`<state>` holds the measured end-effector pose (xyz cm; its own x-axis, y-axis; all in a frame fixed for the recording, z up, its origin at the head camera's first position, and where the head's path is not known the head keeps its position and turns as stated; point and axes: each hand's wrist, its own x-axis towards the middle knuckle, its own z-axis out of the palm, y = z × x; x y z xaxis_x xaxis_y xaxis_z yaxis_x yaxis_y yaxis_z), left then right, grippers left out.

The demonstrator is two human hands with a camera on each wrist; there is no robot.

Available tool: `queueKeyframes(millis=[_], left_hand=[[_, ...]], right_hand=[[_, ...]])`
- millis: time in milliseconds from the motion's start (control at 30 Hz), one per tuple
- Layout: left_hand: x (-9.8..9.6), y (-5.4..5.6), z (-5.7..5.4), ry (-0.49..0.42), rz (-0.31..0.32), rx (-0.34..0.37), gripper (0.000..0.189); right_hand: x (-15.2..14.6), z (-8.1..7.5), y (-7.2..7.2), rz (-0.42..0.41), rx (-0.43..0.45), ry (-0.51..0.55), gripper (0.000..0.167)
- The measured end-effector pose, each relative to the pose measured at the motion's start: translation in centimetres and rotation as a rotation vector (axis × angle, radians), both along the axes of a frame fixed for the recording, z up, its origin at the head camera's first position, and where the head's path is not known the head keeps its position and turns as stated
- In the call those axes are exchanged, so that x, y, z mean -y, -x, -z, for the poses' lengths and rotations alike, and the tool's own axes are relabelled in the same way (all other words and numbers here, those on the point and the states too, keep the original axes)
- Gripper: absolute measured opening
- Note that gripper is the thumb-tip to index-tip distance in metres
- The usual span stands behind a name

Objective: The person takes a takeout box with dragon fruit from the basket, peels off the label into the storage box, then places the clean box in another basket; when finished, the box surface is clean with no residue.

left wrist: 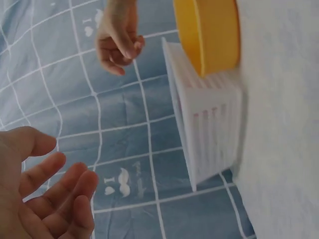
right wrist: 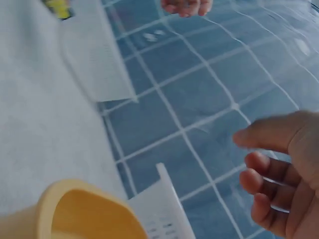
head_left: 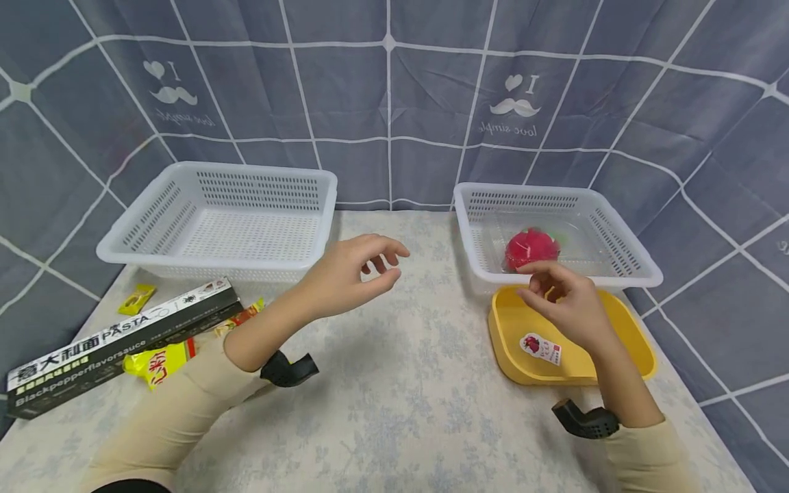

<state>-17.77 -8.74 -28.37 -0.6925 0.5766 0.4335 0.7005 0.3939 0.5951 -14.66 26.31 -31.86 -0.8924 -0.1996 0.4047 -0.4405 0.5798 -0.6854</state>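
My left hand (head_left: 354,277) hovers over the table just right of a large white basket (head_left: 246,272), its fingers loosely bent and nothing in them. In the left wrist view its palm (left wrist: 30,199) shows bare. Over a yellow tub (head_left: 502,342) with a sticker on it hangs my right hand (head_left: 570,305), fingers loosely curled and holding nothing. Beyond that hand, a smaller white basket (head_left: 629,263) contains a pinkish-red dragon fruit (head_left: 531,248) and a clear plastic container (head_left: 582,246). The right wrist view shows the right fingers (right wrist: 256,181) apart from the thumb.
Left of my left forearm lies a long black-and-white pasta box (head_left: 123,342). Around it are a small yellow packet (head_left: 137,299), a yellow snack bag (head_left: 161,361) and a red-and-yellow packet (head_left: 243,316). A blue checked curtain (head_left: 394,103) rises behind the baskets, and a pale patterned cloth (head_left: 401,404) covers the table.
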Motion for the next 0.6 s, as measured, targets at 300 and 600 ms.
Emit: queueKeyframes(millis=[300,600], left_hand=[[2.3,1.2,1.6,0.316,-0.038,-0.173,0.022],[3.4,3.9,4.7,0.570,-0.030,-0.303,0.034]], right_hand=[[2.0,0.1,2.0,-0.195,-0.148,-0.293,0.029],[3.6,2.4,5.0,-0.344,-0.140,-0.579,0.038]])
